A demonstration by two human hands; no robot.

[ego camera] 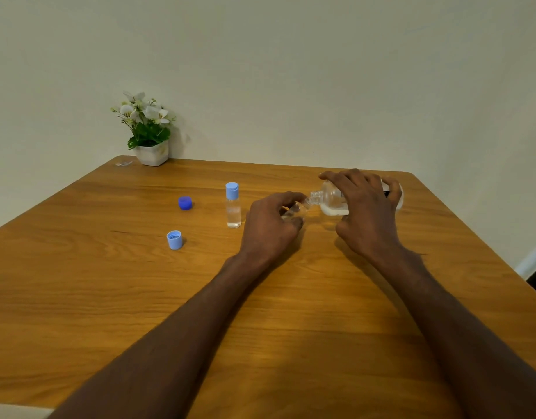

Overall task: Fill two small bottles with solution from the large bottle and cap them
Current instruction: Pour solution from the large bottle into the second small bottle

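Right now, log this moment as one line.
step: filling second bottle | left hand: holds it | right hand: tips large bottle | first bottle: capped | light cap: on table

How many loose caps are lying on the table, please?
2: a dark blue cap farther back, and a light blue cap nearer, both left of the capped small bottle.

The table [109, 282] is wood-grained with a smooth, faint sheen. The big bottle [333, 201] and capped small bottle [233, 214] look like clear glossy plastic; the loose caps [174, 240] are matt blue plastic.
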